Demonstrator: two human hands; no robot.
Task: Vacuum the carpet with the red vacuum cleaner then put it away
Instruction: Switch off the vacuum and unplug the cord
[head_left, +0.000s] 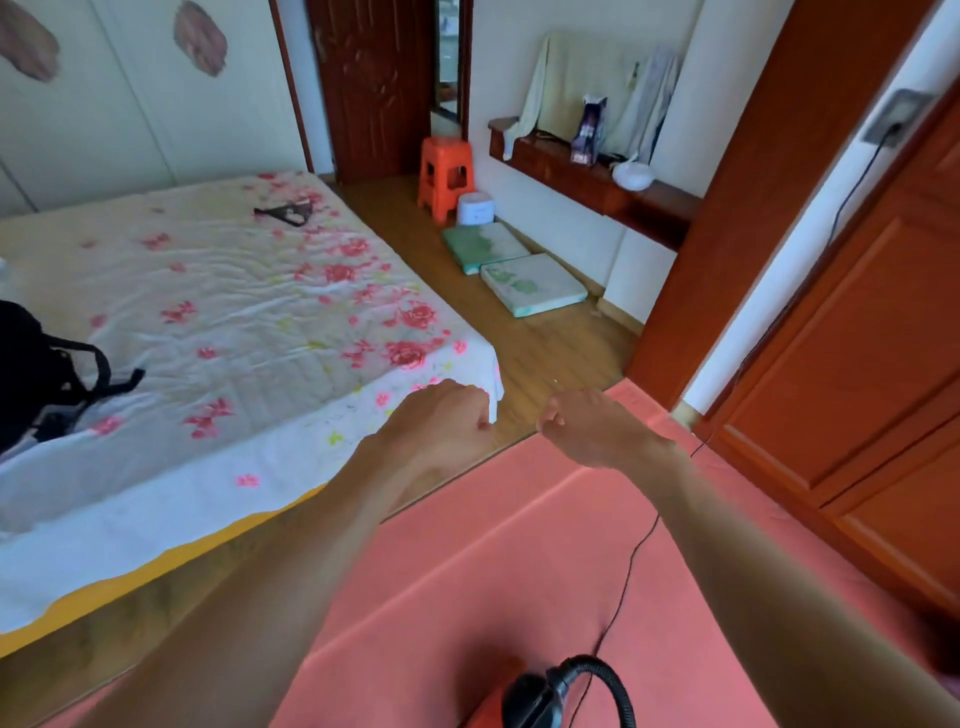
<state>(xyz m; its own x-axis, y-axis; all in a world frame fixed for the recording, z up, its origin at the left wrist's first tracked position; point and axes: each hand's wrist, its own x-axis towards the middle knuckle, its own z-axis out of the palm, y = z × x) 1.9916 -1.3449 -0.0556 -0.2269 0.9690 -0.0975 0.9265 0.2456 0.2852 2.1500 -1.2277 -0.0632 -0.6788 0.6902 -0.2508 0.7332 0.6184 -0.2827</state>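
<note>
1. The red vacuum cleaner sits on the pink carpet at the bottom edge of view, just below the person. Its black hose loops to the right, and no hand is on it.
2. Its cord runs up across the carpet, passes behind the right forearm and reaches a wall socket (so it looks plugged in, ready to run).
3. The left hand and right hand reach forward, each grip curled closed on nothing, so vacuuming has probably not begun.
4. Open carpet lies ahead. The bed bounds it on the left and the wooden cabinet doors on the right. Bare wood floor lies beyond its far edge.
</note>
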